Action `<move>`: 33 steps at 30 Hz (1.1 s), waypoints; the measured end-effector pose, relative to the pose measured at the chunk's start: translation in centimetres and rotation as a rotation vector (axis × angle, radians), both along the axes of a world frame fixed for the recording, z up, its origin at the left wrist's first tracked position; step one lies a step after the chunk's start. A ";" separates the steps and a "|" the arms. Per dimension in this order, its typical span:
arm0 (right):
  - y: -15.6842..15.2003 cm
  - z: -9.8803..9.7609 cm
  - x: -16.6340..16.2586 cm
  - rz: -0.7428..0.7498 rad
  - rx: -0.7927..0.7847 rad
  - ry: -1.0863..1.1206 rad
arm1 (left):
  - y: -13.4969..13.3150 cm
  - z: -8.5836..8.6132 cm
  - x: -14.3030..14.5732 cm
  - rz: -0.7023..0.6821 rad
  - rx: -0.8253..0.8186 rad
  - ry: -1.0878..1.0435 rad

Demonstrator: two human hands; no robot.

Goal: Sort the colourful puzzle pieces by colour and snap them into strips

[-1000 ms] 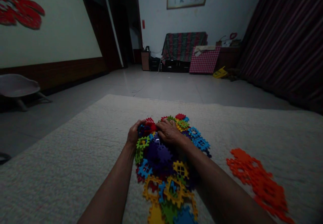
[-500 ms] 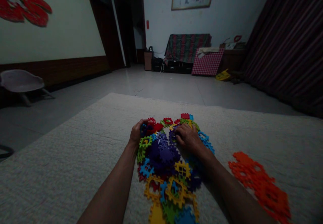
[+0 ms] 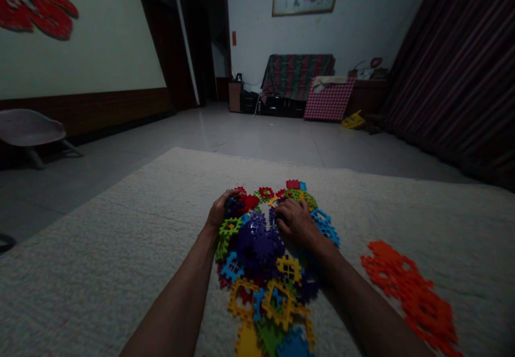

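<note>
A heap of toothed plastic building tiles in purple, yellow, green, blue and red lies on the pale mat (image 3: 132, 228) in front of me. At its far left edge, my left hand (image 3: 220, 210) curls round dark blue and purple tiles (image 3: 234, 205), next to red ones. My right hand (image 3: 296, 220) is over the heap's right side, its fingers bent around a purple tile (image 3: 272, 216). More purple tiles (image 3: 259, 247) are piled between my forearms. Yellow tiles (image 3: 279, 304) lie nearer to me. My fingertips are partly hidden.
A separate group of orange tiles (image 3: 418, 292) lies on the mat to the right. Beyond the mat is tiled floor, with a low chair (image 3: 30, 129) at left. A cloth-covered cabinet (image 3: 298, 78) stands at the far wall, and a curtain (image 3: 434, 78) hangs at right.
My right hand has shifted slightly left with the purple tile at its fingers. The left hand stays at the heap's left edge. The whole view has moved a little.
</note>
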State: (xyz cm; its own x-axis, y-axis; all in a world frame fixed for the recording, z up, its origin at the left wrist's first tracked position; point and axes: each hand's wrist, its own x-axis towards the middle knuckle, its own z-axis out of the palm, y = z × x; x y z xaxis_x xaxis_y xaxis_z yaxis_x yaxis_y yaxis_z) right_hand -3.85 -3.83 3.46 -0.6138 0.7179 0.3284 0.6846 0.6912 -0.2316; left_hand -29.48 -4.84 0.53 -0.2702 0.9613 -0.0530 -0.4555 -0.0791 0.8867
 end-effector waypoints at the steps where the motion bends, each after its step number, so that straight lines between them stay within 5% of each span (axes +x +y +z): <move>1: 0.1 0.0 0.0 -0.016 0.008 0.017 | -0.1 0.3 0.2 -0.044 -0.015 -0.032; 4: -0.3 0.4 -0.5 0.028 0.015 0.165 | -0.2 0.9 0.8 -0.124 -0.039 -0.102; 8: -3.1 1.5 -3.0 0.350 -0.034 0.388 | -0.1 1.0 0.7 -0.120 -0.033 -0.152; 12: -6.1 2.2 -5.1 0.537 -0.080 0.289 | 0.0 0.8 0.4 -0.103 -0.014 -0.179; 24: -3.2 1.0 -3.1 0.327 -0.044 0.184 | -0.7 1.6 1.2 -0.070 -0.015 -0.289; 33: -1.2 1.9 -1.1 0.121 0.025 0.115 | -0.3 1.3 0.4 0.154 -0.003 -0.231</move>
State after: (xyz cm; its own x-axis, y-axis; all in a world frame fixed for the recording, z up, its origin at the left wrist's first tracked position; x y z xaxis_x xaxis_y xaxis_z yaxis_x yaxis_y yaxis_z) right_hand -5.00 -5.06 5.32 -0.6522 0.6321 0.4184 0.5662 0.7732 -0.2856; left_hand -29.04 -5.14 1.81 -0.3938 0.9095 -0.1333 -0.6281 -0.1603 0.7615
